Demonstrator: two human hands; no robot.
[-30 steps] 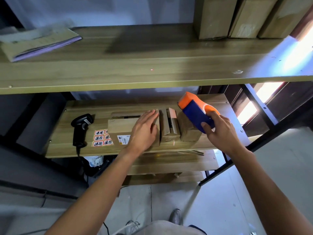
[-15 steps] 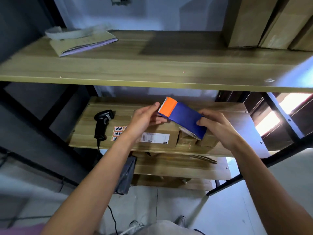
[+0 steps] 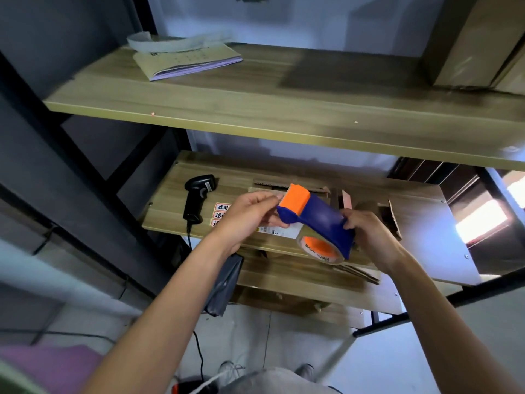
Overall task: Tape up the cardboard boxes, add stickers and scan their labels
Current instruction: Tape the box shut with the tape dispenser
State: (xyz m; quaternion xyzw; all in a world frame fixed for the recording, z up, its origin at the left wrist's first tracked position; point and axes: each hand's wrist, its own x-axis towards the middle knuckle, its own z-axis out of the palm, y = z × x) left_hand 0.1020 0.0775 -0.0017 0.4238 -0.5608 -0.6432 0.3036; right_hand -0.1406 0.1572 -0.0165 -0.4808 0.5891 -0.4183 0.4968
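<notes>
I hold a blue and orange tape dispenser (image 3: 318,216) in the air above the middle shelf (image 3: 426,223). My right hand (image 3: 369,237) grips its blue rear end beside the tape roll (image 3: 319,248). My left hand (image 3: 247,216) pinches at its orange toothed front end. Under the dispenser lies a cardboard box with a white label (image 3: 279,231), mostly hidden. An opened cardboard box (image 3: 390,216) stands to the right. A sheet of red-and-white stickers (image 3: 221,213) and a black barcode scanner (image 3: 196,199) lie on the shelf to the left.
The upper shelf (image 3: 284,109) juts out above, carrying a booklet (image 3: 187,62) at the left and tall cardboard boxes (image 3: 471,44) at the right. Flat cardboard (image 3: 355,273) lies on a lower shelf. A grey bag (image 3: 224,285) hangs below, and black rack posts stand at the left.
The dispenser came up off the boxes into both hands and tilted, showing its roll. My left hand left the box top and took the dispenser's front end.
</notes>
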